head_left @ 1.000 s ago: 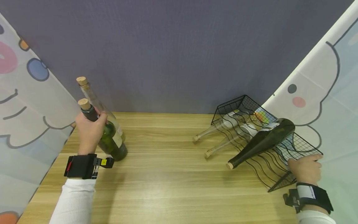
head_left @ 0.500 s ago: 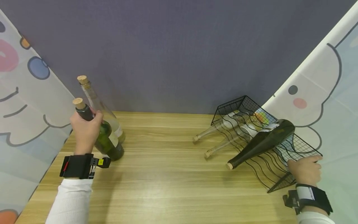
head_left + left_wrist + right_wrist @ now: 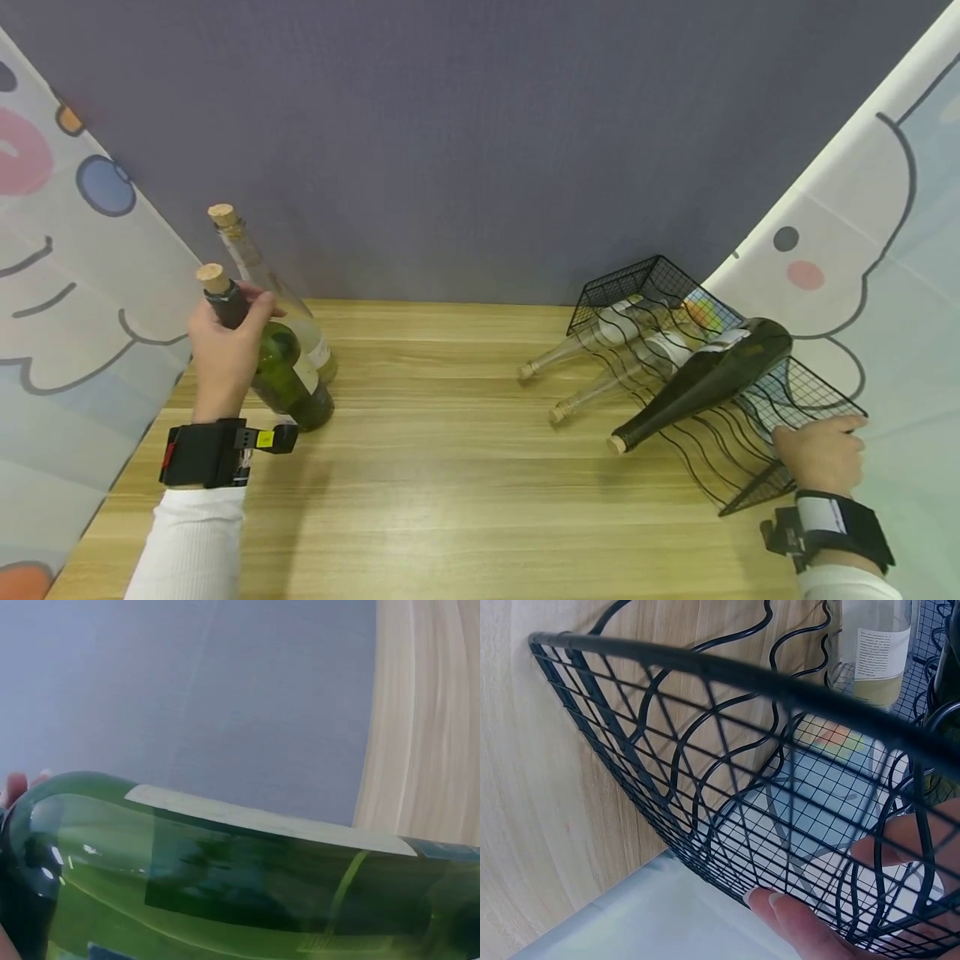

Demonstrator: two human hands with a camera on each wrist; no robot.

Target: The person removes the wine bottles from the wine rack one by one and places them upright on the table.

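Observation:
My left hand (image 3: 225,346) is round the dark neck of a green wine bottle (image 3: 288,379) with a cork, its thumb and fingers looking somewhat extended beside the neck. The bottle stands at the left of the table, and its pale label and green body fill the left wrist view. Right behind it is a clear corked bottle (image 3: 307,333), partly covered by hand and green bottle. On the other side, my right hand (image 3: 821,454) grips the near right end of a black wire wine rack (image 3: 756,486); fingers (image 3: 791,915) press its mesh in the right wrist view.
Lying in the rack, necks toward the table's middle, are a dark corked bottle (image 3: 697,392) and two clear corked bottles, one farther back (image 3: 573,348) and one between (image 3: 607,387). A grey wall (image 3: 450,167) backs the wooden table (image 3: 450,467); printed curtains flank both sides.
The left hand and green bottle have shifted slightly left, then the bottle stays put while the fingers round its neck loosen a little. The right hand and rack hold still.

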